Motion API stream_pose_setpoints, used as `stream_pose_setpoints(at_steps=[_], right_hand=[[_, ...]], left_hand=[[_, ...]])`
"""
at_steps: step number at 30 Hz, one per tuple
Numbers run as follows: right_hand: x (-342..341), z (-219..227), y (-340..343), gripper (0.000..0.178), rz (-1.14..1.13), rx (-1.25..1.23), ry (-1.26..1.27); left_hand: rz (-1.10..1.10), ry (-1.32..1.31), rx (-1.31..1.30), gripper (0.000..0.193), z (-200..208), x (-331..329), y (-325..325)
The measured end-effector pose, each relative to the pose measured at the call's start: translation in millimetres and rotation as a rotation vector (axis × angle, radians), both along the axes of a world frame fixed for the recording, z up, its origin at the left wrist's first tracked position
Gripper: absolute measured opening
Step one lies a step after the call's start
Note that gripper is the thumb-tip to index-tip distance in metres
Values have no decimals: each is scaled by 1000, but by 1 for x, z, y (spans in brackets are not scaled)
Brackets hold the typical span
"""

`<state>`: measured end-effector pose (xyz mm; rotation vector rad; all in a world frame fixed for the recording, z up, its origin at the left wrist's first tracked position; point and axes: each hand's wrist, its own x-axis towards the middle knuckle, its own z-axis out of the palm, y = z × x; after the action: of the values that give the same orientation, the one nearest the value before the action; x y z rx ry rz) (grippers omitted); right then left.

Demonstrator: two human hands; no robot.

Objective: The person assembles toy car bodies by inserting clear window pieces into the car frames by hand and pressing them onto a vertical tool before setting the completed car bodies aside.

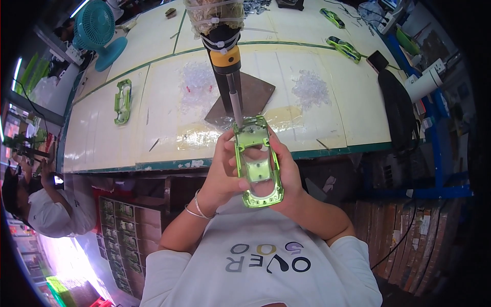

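Both my hands grip a green toy car body shell [259, 171], its hollow inner side up, at the near edge of the table. My left hand [221, 171] closes round its left side, with the thumb on the rim. Along the right side, the fingers of my right hand [287, 171] wrap the shell. Above its far end hangs an upright tool with a yellow collar [225, 58] and a slim metal tip [235, 105]. The tip's lower end meets the far left corner of the shell; whether it touches I cannot tell.
A brown square plate [258, 94] lies behind the tool, between two piles of small clear pieces [197, 84]. Another green shell [123, 102] rests at left, more car bodies [343, 49] far right. A teal fan [95, 30] stands far left. A person [59, 210] sits at left.
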<state>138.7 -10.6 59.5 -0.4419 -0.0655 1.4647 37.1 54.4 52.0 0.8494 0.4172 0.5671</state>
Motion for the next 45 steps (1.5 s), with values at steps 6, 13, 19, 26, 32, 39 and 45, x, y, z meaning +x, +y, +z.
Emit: stream_pose_setpoints(at_steps=[6,13,19,26,32,39,45], right_hand=[[0,1,-1,49,18,4,-19],[1,3,-5,58,37,64,-69],[-1,1,-9,58,31,-3,-32],[4,-13,-12,49,-20,121,22],[9,-7,0,42,-19,-163,146],[32,-22,8,50,382,94,271],[39,-19,7,54,463,114,298]], left_hand=[[-10,22,-23,109,10,1,-1],[-81,28,-51,105,10,-2,3],[-74,60,-41,102,19,0,0],[-61,24,72,98,13,3,-3],[-9,-4,139,102,2,-1,-9],[16,-8,386,110,-7,-21,-13],[-37,-28,501,114,-2,-22,-16]])
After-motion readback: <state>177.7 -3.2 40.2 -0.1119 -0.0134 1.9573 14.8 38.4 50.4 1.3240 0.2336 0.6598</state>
